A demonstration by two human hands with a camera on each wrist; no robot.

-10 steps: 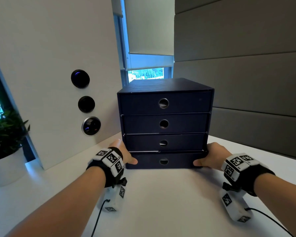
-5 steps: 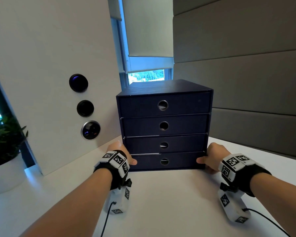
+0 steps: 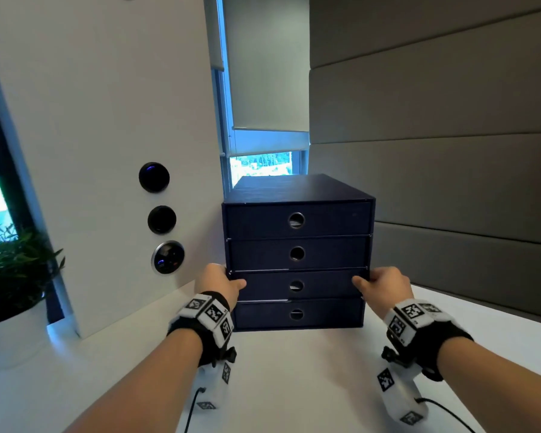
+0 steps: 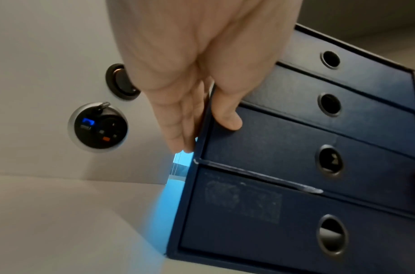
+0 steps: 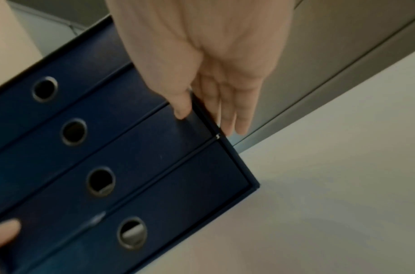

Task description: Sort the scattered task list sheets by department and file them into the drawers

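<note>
A dark blue drawer box [image 3: 325, 218] with four shut drawers stands on the white table [image 3: 294, 385]. My left hand [image 3: 221, 281] grips its left front edge at the third drawer, thumb on the drawer face and fingers along the side, as the left wrist view shows [image 4: 205, 134]. On the right front edge my right hand [image 3: 380, 281] holds the same way, which the right wrist view also shows [image 5: 208, 121]. Pale paper shows through some of the round finger holes [image 3: 296, 285]. No loose sheets are in view.
A white panel [image 3: 107, 135] with three round sockets [image 3: 161, 218] stands just left of the box. A potted plant [image 3: 10, 276] sits at the far left. Grey padded wall [image 3: 450, 182] runs behind and to the right; a window [image 3: 263, 164] lies behind the box.
Both hands have slid up from the bottom drawer's corners to the third drawer's corners. The view has shifted a little with my head.
</note>
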